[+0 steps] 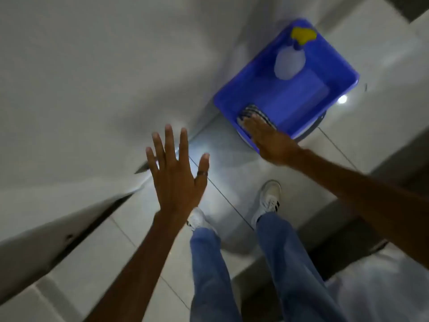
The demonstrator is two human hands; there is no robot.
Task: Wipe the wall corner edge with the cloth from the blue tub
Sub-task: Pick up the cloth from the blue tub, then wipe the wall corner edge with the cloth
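Note:
A blue tub (336, 66) stands on the tiled floor beside the white wall corner edge (222, 66). A striped cloth (251, 110) lies at the tub's near end. My right hand (269, 138) reaches into the tub, fingers flat over the cloth; whether it grips the cloth is unclear. My left hand (176, 175) hovers open above the floor with fingers spread, a ring on one finger, holding nothing.
A clear spray bottle (289, 62) with a yellow trigger head (303, 34) lies in the tub's far end. My legs in blue jeans (278, 263) and white shoes (269, 196) stand on pale floor tiles (232, 168). A white wall (92, 77) fills the left side.

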